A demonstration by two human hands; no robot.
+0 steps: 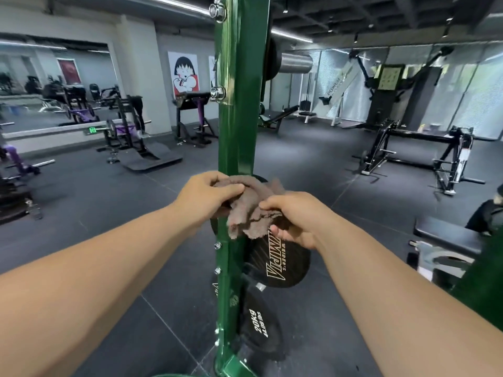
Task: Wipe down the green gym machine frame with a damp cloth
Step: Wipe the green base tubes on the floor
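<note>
Both my hands pinch the brown cloth (249, 208), left hand (209, 194) and right hand (294, 216), bunched against the green upright (236, 131) mid-height; I should refold it flat, then stroke firmly downward.

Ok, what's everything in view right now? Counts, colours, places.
post: one, green, upright at centre
cloth: one, brown, bunched against the post
plates: at least two, black, beside the post below the cloth
bolts: several, silver, along the post's left edge
poster: one, white with a cartoon, back wall
mirror: one, left wall
bench: one, black, far right
machines: several, black, purple, white, across the floor
left hand: one, gripping the cloth
right hand: one, gripping the cloth
</note>
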